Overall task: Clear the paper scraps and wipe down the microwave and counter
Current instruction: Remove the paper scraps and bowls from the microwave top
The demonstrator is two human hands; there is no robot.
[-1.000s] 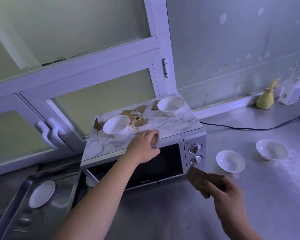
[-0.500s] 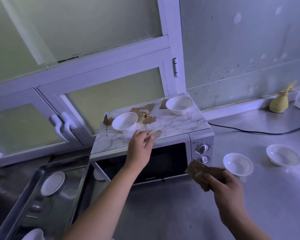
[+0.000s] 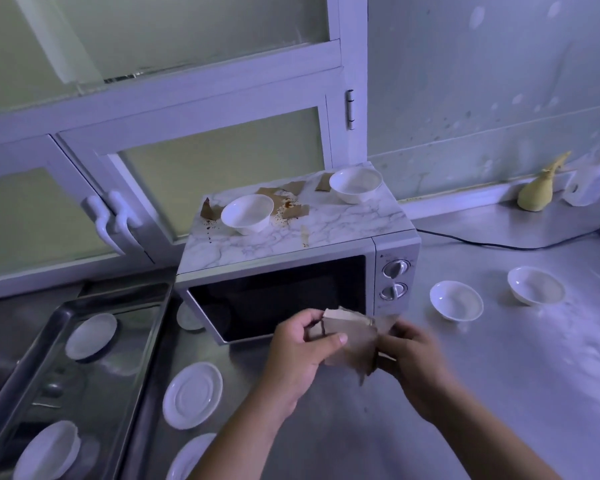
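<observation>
Low in front of the microwave (image 3: 278, 296) door, the left hand (image 3: 297, 355) and right hand (image 3: 414, 355) meet above the steel counter (image 3: 499, 393). Both pinch one bundle of brown paper scraps (image 3: 352, 341), with the left thumb pressed on its front. Up on the marbled top, more torn scraps (image 3: 290, 210) lie among brown stains between two white bowls (image 3: 247, 213), and two further bowls (image 3: 456, 299) sit on the counter to the right.

One microwave (image 3: 326, 237), two knobs (image 3: 397, 268) on it. Four white bowls (image 3: 246, 214) for sure, two up top and two on the counter (image 3: 499, 375); maybe a fifth bottom left, hard to tell. Four saucers (image 3: 192, 394). Five brown paper scraps (image 3: 291, 211) lying on top, plus one yellow cloth (image 3: 536, 195).
</observation>
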